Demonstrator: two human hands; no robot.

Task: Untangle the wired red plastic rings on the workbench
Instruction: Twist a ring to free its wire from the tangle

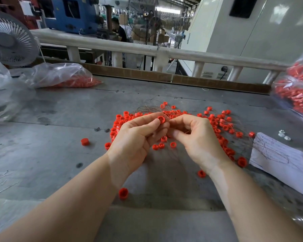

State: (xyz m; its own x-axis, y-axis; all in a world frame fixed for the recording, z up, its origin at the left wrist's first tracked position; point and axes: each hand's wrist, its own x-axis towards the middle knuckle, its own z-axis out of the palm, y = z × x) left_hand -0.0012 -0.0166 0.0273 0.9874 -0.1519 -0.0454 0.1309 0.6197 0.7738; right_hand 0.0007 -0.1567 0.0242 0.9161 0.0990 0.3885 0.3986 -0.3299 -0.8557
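While my left hand (138, 137) pinches one red ring (161, 119) at thumb and fingertip, my right hand (196, 137) curls at 3 o'clock, apparently nipping wire. Step: freeing this ring from the pile (217, 126) at 12 o'clock. Next: draw the wire out slowly.

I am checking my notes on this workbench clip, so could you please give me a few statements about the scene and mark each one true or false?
1. The left hand pinches a red ring between thumb and fingers. True.
2. The pile of wired red rings lies in a metal tray. False: it lies straight on the grey workbench.
3. The right hand rests flat on the sheet of paper. False: it is raised beside the left hand, fingers curled, away from the paper.
4. A plastic bag of red parts lies at the far left of the bench. True.
5. A white fan stands at the far left. True.
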